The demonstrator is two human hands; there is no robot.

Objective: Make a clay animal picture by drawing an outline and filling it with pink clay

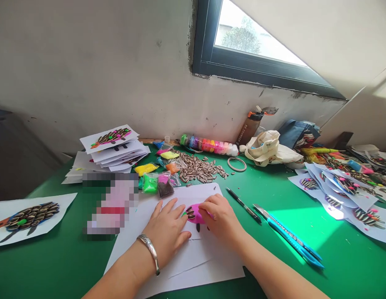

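Observation:
A flat pink clay shape [195,213] lies on white paper [186,265], with a few striped sunflower seeds [190,213] at its left end and small dark pieces at its lower edge. My left hand [167,222], with a silver bracelet at the wrist, rests on the paper with fingers spread, its fingertips by the shape's left end. Over the right part of the shape is my right hand [218,216], thumb and fingers pressed together. Whatever sits between those fingertips is hidden.
Behind the paper lie a heap of sunflower seeds [201,166] and bags of coloured clay [150,182]. To the right are a black pen [243,205], blue scissors [288,234] and a tape roll [237,164]. Finished seed pictures [113,139] are stacked at left; others [342,191] lie right.

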